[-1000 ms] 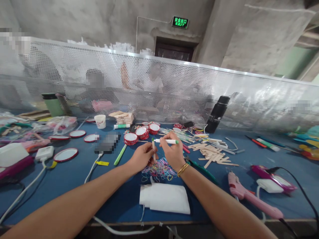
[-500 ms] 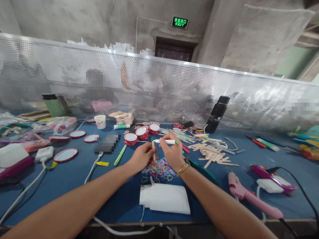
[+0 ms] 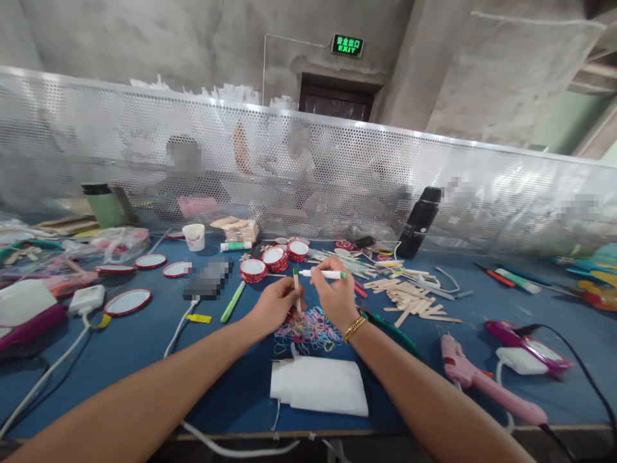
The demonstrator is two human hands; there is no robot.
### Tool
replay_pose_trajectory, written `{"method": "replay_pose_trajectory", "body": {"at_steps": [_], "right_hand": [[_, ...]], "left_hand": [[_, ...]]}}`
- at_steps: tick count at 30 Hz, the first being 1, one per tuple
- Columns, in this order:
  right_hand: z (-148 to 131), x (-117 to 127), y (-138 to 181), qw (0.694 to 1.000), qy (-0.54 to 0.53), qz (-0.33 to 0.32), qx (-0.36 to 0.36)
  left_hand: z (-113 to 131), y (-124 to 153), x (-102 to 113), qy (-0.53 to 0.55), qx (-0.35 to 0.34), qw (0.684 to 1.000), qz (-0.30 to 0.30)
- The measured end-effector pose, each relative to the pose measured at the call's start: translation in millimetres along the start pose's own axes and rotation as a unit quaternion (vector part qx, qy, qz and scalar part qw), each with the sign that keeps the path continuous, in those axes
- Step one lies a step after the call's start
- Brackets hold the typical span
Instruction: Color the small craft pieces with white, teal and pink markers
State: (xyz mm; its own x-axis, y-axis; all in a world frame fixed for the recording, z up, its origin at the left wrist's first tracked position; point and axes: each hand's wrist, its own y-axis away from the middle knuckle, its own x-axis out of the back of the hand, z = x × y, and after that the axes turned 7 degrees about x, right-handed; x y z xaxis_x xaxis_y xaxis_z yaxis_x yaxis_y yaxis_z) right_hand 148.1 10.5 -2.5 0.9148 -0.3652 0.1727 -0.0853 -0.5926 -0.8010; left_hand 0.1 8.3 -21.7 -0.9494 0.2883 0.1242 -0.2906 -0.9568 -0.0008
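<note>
Between the fingers of my left hand (image 3: 274, 303) a wooden craft stick (image 3: 297, 297) stands roughly upright, its top end coloured green. My right hand (image 3: 335, 289) is closed around a white marker with green ends (image 3: 324, 274), held nearly level. The marker's tip points left at the stick's green top; whether it touches is too small to tell. Below both hands lies a heap of small coloured rubber bands (image 3: 313, 331). Nearer the table edge is a white cloth pouch (image 3: 321, 386). A light green pen (image 3: 233, 302) lies left of my left hand.
Loose craft sticks (image 3: 409, 297) are spread to the right, with a pink glue gun (image 3: 482, 376) nearer me. Round red-rimmed tins (image 3: 253, 270) stand ahead. A phone (image 3: 207, 281) and its cable lie left. A black bottle (image 3: 420, 222) leans by the perforated metal screen (image 3: 347, 180).
The marker and my right hand have shifted very slightly right, away from the stick's top. My left hand still holds the stick in the same place.
</note>
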Motion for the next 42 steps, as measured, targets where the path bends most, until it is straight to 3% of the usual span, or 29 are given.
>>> {"method": "replay_pose_trajectory", "body": {"at_steps": [42], "right_hand": [[1.8, 0.1, -4.8, 0.995, -0.083, 0.01, -0.048]], "left_hand": [[6.4, 5.8, 0.5, 0.001, 0.006, 1.0, 0.0]]}}
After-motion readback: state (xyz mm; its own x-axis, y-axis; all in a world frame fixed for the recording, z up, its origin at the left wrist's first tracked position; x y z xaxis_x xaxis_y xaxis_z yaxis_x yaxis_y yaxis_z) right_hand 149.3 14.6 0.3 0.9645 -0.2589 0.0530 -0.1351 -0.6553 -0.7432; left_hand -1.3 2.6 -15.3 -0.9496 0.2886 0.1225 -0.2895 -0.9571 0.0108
